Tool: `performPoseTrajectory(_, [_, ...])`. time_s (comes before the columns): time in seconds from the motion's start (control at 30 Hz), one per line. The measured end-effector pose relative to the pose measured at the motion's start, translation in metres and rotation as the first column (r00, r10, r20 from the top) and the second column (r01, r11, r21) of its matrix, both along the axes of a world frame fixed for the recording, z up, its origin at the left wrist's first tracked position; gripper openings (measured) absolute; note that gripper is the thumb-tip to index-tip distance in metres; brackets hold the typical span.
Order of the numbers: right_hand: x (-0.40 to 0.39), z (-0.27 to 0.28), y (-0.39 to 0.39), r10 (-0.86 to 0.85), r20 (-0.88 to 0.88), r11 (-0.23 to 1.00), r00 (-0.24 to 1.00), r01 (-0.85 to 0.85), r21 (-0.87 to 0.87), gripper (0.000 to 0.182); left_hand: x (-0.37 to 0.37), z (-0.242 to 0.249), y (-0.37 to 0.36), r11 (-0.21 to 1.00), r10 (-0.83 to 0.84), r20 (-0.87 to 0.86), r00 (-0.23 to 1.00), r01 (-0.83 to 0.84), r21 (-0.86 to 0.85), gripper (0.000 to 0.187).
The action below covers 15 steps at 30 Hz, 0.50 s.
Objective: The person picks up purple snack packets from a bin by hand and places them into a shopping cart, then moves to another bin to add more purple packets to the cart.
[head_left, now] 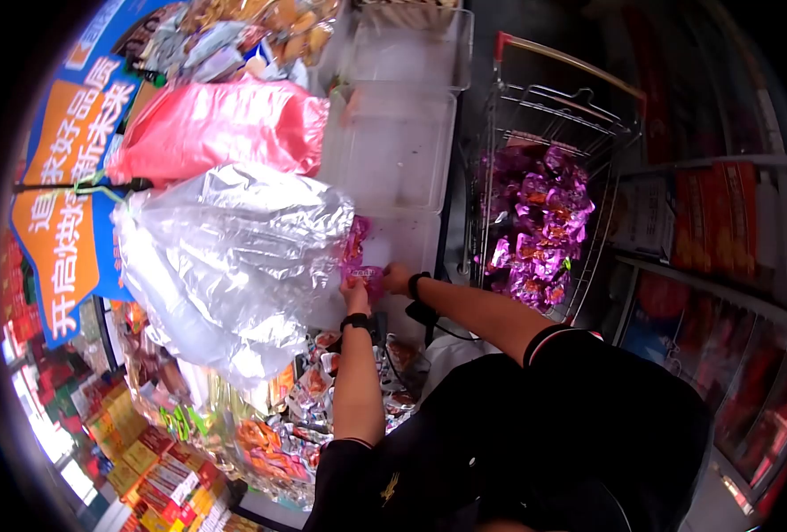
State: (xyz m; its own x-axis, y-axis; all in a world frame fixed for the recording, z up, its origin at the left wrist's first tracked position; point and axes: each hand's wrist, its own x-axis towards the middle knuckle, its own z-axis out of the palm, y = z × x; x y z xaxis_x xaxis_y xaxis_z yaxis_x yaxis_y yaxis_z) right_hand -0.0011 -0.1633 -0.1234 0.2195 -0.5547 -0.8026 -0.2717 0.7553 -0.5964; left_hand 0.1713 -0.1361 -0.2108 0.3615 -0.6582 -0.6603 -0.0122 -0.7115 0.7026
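A shiny purple wrapped snack packet (364, 275) is between my two hands, over a white plastic bin. My left hand (355, 294), below a black wrist strap, has its fingers closed on the packet's near side. Closed at the packet's right edge is my right hand (397, 278), with a black band on its wrist. Just beyond my hands, another purple packet (356, 236) lies against the bin's left side. A clear plastic bag (242, 266) bulges right beside it. My fingertips are small and partly hidden.
On the right, a wire shopping cart (509, 115) holds many purple packets (548, 226). Translucent bins (398, 160) line up ahead. A pink bag (225, 124) lies at left, near an orange and blue sign (74, 195). Assorted wrapped snacks (313, 386) fill the near display.
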Motion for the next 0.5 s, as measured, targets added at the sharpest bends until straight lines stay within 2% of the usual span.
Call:
performPoseTrajectory(0.03, [-0.001,0.000,-0.001,0.035,0.002,0.999,0.999,-0.035,-0.037,0.030,-0.005,0.013,-0.003,0.998,0.008,-0.110,0.994,-0.001,0.063,0.007])
performPoseTrajectory(0.07, [0.000,0.000,0.000,0.015,-0.070,0.990,0.997,-0.025,-0.139,0.031,-0.010,0.027,-0.007,0.992,0.020,-0.214,0.977,0.008,0.128,0.009])
performPoseTrajectory(0.13, [0.005,-0.003,0.006,-0.046,-0.202,0.943,0.978,-0.024,-0.331,0.033,-0.042,0.089,-0.012,0.977,0.092,-0.278,0.956,-0.032,0.213,0.014])
performPoseTrajectory(0.17, [0.005,0.002,0.008,-0.060,-0.187,0.936,0.980,-0.010,-0.353,0.034,-0.056,0.115,-0.012,0.965,0.132,-0.304,0.943,-0.053,0.255,0.017])
performPoseTrajectory(0.23, [-0.005,0.019,0.005,-0.078,-0.166,0.914,0.983,0.004,-0.406,0.036,-0.066,0.136,-0.008,0.964,0.094,-0.283,0.955,-0.017,0.266,0.020])
performPoseTrajectory(0.27, [-0.013,0.029,0.006,-0.050,-0.129,0.911,0.990,-0.008,-0.412,0.034,-0.072,0.147,-0.005,0.964,0.081,-0.275,0.958,-0.005,0.267,0.023])
performPoseTrajectory(0.33, [-0.038,0.061,0.008,0.011,-0.058,0.902,0.998,-0.035,-0.430,0.030,-0.079,0.153,0.006,0.985,0.111,-0.229,0.967,-0.076,0.156,0.024])
performPoseTrajectory(0.37, [-0.053,0.075,0.010,0.004,0.043,0.902,0.999,0.015,-0.432,0.028,-0.083,0.153,0.010,0.989,0.126,-0.207,0.970,-0.107,0.099,0.025])
performPoseTrajectory(0.4, [-0.070,0.087,0.013,-0.003,0.144,0.901,0.990,0.065,-0.428,0.026,-0.096,0.177,0.012,0.991,0.114,-0.153,0.982,-0.103,0.082,0.027])
performPoseTrajectory(0.43, [-0.088,0.098,0.018,-0.009,0.243,0.901,0.970,0.113,-0.418,0.025,-0.103,0.183,0.017,0.993,0.107,-0.175,0.979,-0.097,0.066,0.028])
performPoseTrajectory(0.5, [-0.131,0.124,0.029,-0.063,0.334,0.905,0.941,0.195,-0.379,0.025,-0.118,0.189,0.027,0.996,0.090,-0.219,0.972,-0.084,0.036,0.031])
